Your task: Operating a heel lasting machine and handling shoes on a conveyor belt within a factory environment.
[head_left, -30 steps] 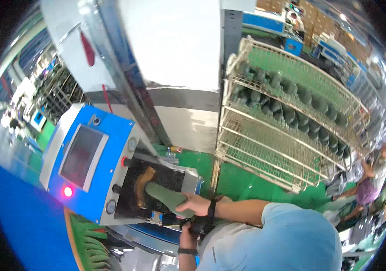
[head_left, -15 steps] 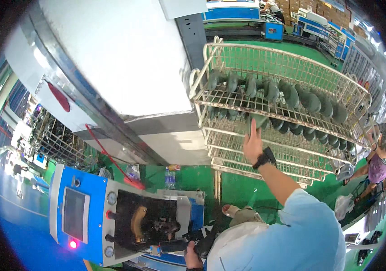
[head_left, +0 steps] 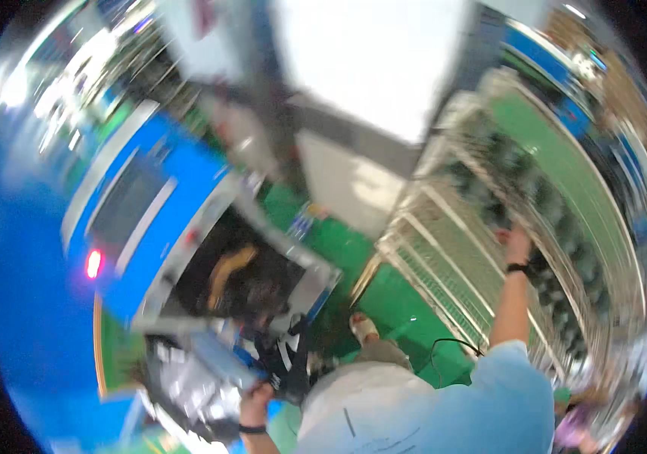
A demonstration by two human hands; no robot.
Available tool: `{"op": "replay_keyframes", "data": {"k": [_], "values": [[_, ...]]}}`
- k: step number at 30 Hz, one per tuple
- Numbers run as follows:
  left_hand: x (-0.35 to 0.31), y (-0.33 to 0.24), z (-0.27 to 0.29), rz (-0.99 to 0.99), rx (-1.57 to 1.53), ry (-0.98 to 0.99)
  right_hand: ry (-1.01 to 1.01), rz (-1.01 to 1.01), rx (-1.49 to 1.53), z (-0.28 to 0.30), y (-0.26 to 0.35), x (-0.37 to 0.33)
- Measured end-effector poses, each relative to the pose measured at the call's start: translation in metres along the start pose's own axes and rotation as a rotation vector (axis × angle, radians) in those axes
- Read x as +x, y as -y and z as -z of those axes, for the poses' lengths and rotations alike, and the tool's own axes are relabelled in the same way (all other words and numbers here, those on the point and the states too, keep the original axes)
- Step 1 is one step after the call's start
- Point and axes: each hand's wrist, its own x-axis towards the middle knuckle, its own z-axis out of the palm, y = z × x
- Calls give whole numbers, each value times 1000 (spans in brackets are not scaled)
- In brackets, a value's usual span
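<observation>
My right hand (head_left: 515, 244) reaches into the wire rack (head_left: 456, 253) on the right, among rows of dark green, rounded pieces (head_left: 524, 163). Motion blur smears its fingers, so their grip does not show. Low in the view, my left hand (head_left: 255, 408) is closed at the edge of a black, soft-looking piece with white marks (head_left: 286, 363), perhaps a shoe upper. This piece hangs beside the front of a blue machine (head_left: 187, 163). Inside the machine's dark opening a curved, tan part (head_left: 229, 265) shows.
A red lamp (head_left: 94, 264) glows beside the machine's screen (head_left: 128, 200). A tall white cabinet (head_left: 373, 60) stands behind. Shiny grey, bag-like material (head_left: 187, 386) lies left of my left hand. A black cable (head_left: 444, 344) loops over the green floor (head_left: 407, 303) near my foot.
The view has swung, shifting the rack right and tilting it. My right hand, pointing at the green pieces before, is now deeper at the rack. The black piece stays by my left hand.
</observation>
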Motion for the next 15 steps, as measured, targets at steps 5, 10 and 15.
{"op": "replay_keyframes", "data": {"k": [5, 10, 15], "values": [[-61, 13, 131, -13, -24, -130, -231, 311, 34, -76, 30, -128], [-85, 81, 201, -33, 730, -591, 457, -1, -245, -184, -54, -232], [-31, 185, 238, 543, 824, -596, 1123, -256, -174, -298, -85, -323]]}}
